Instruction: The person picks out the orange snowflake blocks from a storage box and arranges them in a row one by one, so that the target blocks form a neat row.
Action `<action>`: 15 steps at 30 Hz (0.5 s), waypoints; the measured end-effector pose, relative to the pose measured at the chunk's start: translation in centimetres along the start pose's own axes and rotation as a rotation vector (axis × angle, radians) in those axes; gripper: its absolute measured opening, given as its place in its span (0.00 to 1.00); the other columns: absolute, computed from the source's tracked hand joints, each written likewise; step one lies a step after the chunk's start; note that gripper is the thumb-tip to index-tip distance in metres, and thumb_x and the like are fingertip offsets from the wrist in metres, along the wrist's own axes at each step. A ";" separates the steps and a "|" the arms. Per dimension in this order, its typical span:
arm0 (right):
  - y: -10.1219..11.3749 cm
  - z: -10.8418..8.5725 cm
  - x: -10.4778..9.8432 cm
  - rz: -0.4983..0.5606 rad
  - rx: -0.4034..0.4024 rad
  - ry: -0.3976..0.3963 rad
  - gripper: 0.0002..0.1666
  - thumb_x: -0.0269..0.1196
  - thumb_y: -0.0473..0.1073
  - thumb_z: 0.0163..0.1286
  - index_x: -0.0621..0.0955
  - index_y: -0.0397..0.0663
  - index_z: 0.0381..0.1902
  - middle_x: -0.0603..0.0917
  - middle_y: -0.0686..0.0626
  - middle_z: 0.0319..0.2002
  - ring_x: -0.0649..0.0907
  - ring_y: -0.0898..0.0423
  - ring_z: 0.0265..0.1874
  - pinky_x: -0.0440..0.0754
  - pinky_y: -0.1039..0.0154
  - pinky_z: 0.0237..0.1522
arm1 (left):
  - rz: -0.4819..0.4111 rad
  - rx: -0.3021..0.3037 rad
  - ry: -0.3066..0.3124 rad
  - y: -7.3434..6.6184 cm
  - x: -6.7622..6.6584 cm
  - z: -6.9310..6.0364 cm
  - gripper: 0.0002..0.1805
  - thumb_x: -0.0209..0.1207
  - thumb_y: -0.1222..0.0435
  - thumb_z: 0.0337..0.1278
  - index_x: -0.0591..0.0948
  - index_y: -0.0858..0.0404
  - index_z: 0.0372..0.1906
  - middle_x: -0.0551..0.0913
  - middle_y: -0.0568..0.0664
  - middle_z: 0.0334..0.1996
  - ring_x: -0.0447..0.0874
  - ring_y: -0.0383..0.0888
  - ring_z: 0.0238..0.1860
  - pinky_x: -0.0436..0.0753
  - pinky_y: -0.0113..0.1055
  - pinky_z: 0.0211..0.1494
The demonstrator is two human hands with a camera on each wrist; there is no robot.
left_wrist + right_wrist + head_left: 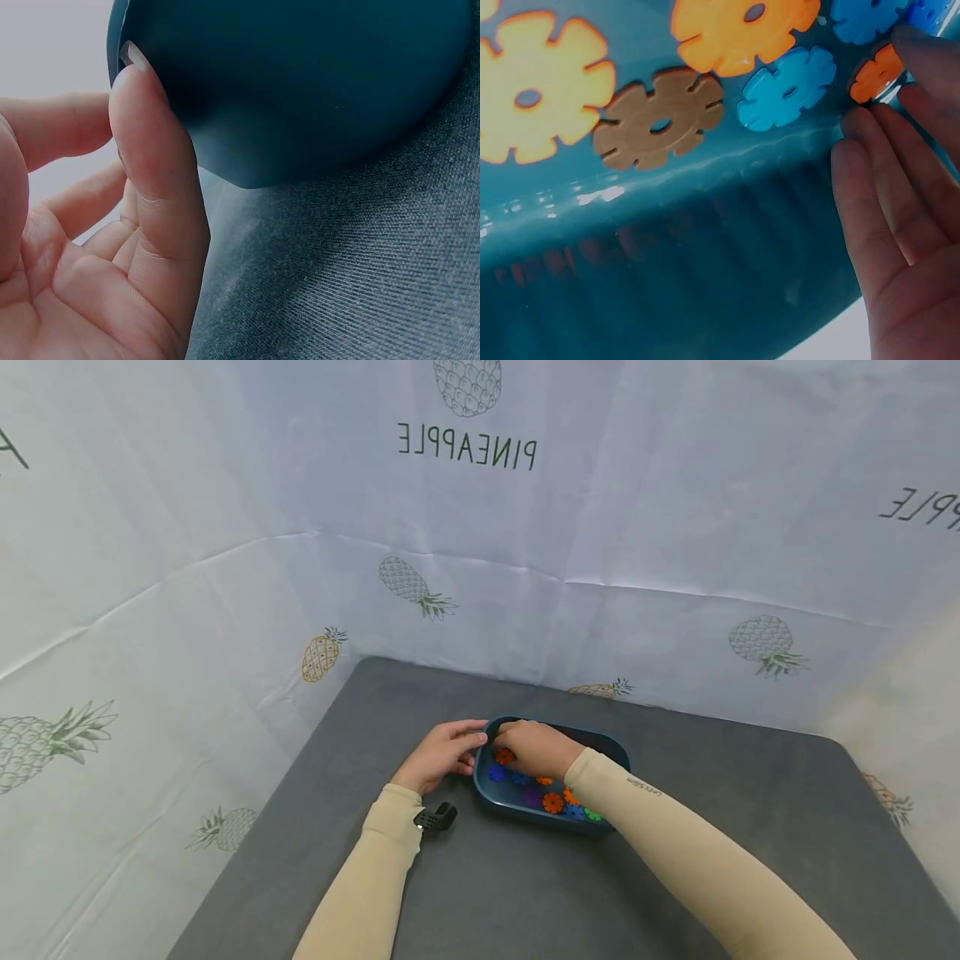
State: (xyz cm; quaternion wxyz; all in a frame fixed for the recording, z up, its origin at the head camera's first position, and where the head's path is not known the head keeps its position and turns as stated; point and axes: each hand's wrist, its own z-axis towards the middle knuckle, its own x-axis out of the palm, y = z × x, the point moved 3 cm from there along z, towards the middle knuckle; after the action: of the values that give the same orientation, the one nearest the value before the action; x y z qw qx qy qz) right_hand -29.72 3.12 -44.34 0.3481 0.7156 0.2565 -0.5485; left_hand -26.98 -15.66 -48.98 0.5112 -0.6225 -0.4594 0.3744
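A dark blue-teal oblong tub (517,811) stands on the grey table, holding several notched plastic discs. At its left end, my left hand (438,753) grips the rim, and the left wrist view shows the thumb (154,150) against the tub wall. My right hand (536,747) reaches inside, over the tub's left half. In the right wrist view its gently bent fingers (885,202) are beside a small orange disc (876,73); contact is unclear. Blue (789,88), brown (660,120) and larger orange (746,30) discs lie near them.
A black wristband (437,817) is around the left sleeve's cuff. White sheeting with pineapple prints (405,578) hangs behind the table (510,893) and at its sides. The right forearm sleeve (675,827) crosses the tub's near right corner.
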 end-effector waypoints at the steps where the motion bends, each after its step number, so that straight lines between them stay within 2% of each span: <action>1: 0.0 0.0 0.1 -0.009 -0.004 -0.004 0.17 0.73 0.41 0.75 0.90 0.50 0.60 0.89 0.47 0.56 0.89 0.50 0.54 0.87 0.50 0.63 | -0.002 -0.002 0.001 0.0 0.0 0.0 0.27 0.62 0.57 0.79 0.78 0.56 0.77 0.85 0.60 0.58 0.82 0.41 0.31 0.86 0.32 0.37; 6: 0.1 0.1 0.3 -0.027 -0.011 -0.027 0.15 0.73 0.41 0.75 0.91 0.49 0.57 0.88 0.48 0.51 0.89 0.51 0.48 0.89 0.52 0.58 | -0.010 0.001 0.007 0.0 0.2 0.0 0.27 0.62 0.57 0.79 0.78 0.57 0.76 0.85 0.61 0.57 0.82 0.41 0.31 0.86 0.32 0.36; 15: -0.1 0.4 0.2 -0.006 -0.007 -0.054 0.11 0.73 0.41 0.74 0.92 0.48 0.52 0.89 0.48 0.47 0.89 0.52 0.45 0.90 0.53 0.55 | 0.000 0.010 -0.005 -0.2 0.2 0.0 0.26 0.62 0.57 0.79 0.78 0.58 0.76 0.85 0.61 0.55 0.82 0.42 0.31 0.87 0.32 0.35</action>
State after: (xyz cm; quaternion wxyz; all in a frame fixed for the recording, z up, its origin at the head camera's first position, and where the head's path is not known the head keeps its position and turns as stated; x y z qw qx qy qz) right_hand -29.95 2.86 -44.64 0.3558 0.6986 0.2511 -0.5677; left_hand -26.98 -15.49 -48.83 0.5133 -0.6189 -0.4589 0.3781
